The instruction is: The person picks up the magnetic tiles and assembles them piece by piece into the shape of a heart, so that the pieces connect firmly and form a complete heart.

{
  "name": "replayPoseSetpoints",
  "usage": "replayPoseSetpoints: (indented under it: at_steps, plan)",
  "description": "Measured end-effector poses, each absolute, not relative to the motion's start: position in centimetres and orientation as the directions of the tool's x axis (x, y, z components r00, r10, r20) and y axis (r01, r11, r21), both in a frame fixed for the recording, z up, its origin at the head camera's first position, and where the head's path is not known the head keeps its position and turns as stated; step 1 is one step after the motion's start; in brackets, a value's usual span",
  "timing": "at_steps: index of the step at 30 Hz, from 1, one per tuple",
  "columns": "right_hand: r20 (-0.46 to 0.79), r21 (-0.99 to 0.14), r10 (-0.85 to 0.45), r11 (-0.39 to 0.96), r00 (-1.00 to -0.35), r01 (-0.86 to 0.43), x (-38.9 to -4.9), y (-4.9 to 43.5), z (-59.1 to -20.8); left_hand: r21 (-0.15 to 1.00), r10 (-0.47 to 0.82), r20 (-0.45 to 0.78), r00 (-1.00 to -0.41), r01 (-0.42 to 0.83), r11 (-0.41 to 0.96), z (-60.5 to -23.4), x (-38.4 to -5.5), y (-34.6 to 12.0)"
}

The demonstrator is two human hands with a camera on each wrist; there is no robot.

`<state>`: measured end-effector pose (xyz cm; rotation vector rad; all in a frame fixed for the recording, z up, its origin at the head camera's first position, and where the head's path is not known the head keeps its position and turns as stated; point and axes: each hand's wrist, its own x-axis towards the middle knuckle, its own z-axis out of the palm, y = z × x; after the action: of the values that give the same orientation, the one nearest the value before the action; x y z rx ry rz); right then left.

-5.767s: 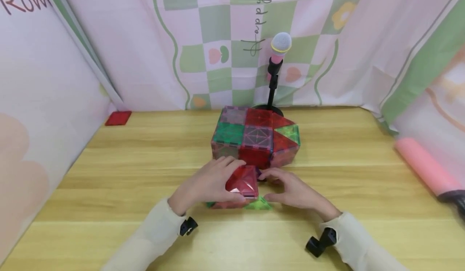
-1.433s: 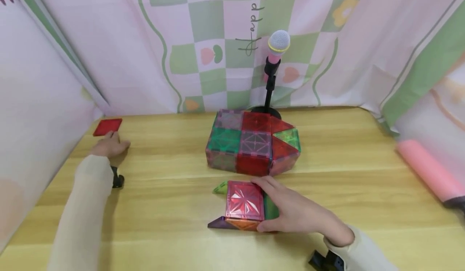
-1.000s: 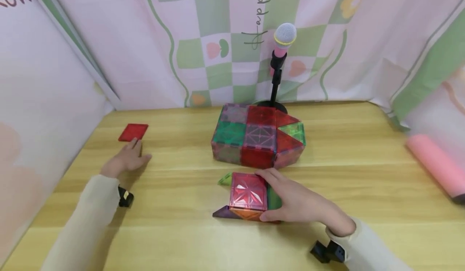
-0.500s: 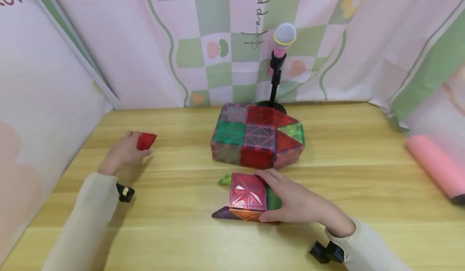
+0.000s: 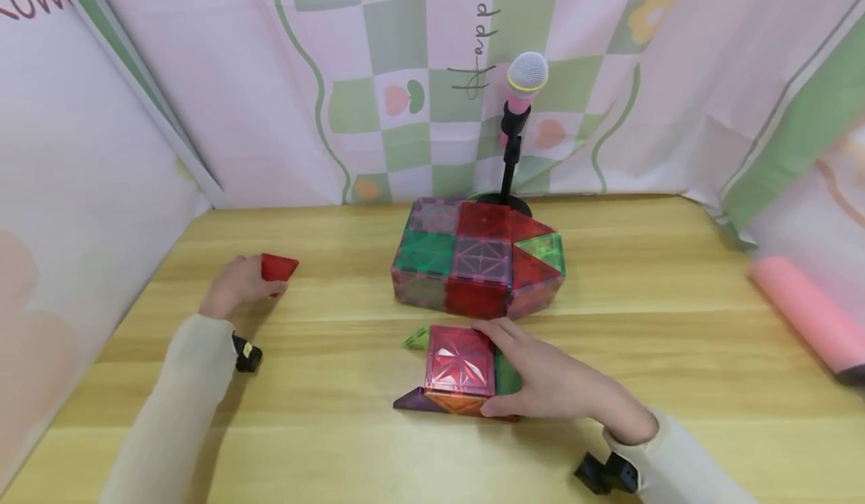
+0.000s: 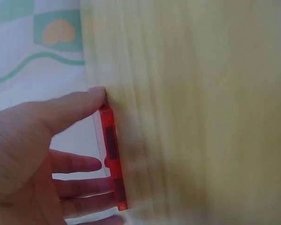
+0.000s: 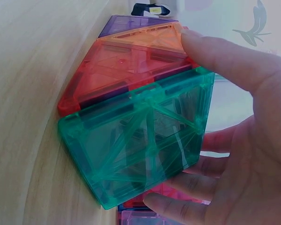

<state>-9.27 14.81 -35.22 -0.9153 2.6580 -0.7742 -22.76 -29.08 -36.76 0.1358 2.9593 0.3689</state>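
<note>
My left hand (image 5: 238,285) pinches a square red magnetic tile (image 5: 278,266) over the left part of the table. Up close in the left wrist view, that tile stands edge-on between thumb and fingers. My right hand (image 5: 550,376) grips a small magnetic-tile build, thumb on the near side and fingers round the far side. Its top is a faceted pink square tile (image 5: 461,361). A green square tile (image 7: 140,145) closes the end facing my right palm. Along the near side run orange and red tiles (image 7: 126,68). Purple (image 5: 419,399) and lime (image 5: 417,337) triangles stick out leftward.
Behind the small build stands a larger block of magnetic tiles (image 5: 480,260) in red, green and purple. A microphone on a black stand (image 5: 511,151) rises behind it, before a patterned curtain (image 5: 351,106). A pink cylinder (image 5: 804,312) lies at the right edge.
My left hand left the small build, reached the red tile at the back left, lifted it and moved slightly right. The small build has been turned; my right hand stays on it.
</note>
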Motion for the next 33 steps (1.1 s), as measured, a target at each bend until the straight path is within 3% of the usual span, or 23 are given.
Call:
replayPoseSetpoints:
  at_steps: [7, 13, 22, 33]
  plan:
    - [-0.036, -0.54, -0.627, 0.668, -0.779, -0.513, -9.5, 14.9, -35.4, 0.254, 0.23, -0.144, -0.962, 0.189, 0.949, -36.4, -21.3, -26.7]
    - [-0.039, -0.542, -0.63, 0.665, -0.775, -0.514, -9.6, 14.9, -35.4, 0.38, 0.372, -0.067, -0.926, 0.321, 0.867, -37.0, -18.5, -24.7]
    - [-0.026, -0.542, -0.634, 0.658, -0.773, -0.522, -9.6, 14.9, -35.4, 0.596, 0.615, -0.039, -0.787, 0.476, 0.646, -36.1, -13.8, -19.3]
    - [0.001, -0.541, -0.639, 0.646, -0.769, -0.538, -9.3, 15.0, -35.2, 0.594, 0.726, -0.058, -0.686, 0.56, 0.577, -35.5, -11.1, -14.0]
